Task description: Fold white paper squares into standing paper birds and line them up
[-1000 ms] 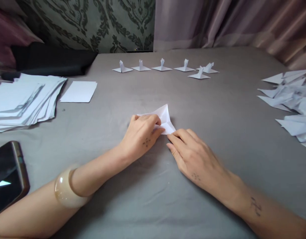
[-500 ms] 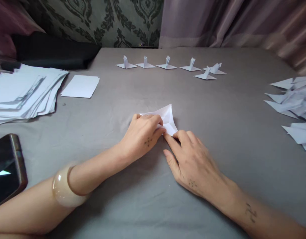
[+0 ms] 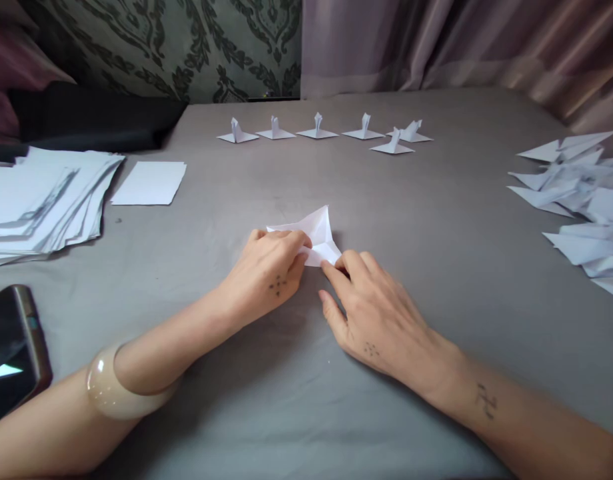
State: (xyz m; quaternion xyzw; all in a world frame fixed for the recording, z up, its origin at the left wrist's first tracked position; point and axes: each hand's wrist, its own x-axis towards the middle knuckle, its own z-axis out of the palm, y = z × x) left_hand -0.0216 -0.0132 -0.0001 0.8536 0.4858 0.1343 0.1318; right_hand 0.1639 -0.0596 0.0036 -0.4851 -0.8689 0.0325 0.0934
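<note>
While steadying a folded white paper [image 3: 320, 230] at the middle of the grey-covered table [image 3: 261, 427], covered its left part with the left hand [image 3: 271, 270] and pinched it between thumb and index finger, probably to stop any sliding. Had one pointed corner standing up on the far side, untouched by either hand. Met the near right edge with the right hand [image 3: 374, 303], index fingertip on the paper and thumb spread well away from it, perhaps for pressing the edge rather than grasping it. Could not tell exactly how the other right fingers, curled and partly hidden, met the corner.

Had six small folded figures [image 3: 318, 128] standing at the far side, five in a row and one just in front towards the right end, apparently lined up for order. Had a heap of folded papers [image 3: 589, 190] at the right, a large stack of sheets [image 3: 86, 193] at the left and a smaller square stack [image 3: 149, 183] just beside it, likely for easy reach. Had a phone [image 3: 11, 353] lying near left, and wore a pale bangle [image 3: 104, 383] on the left arm.
</note>
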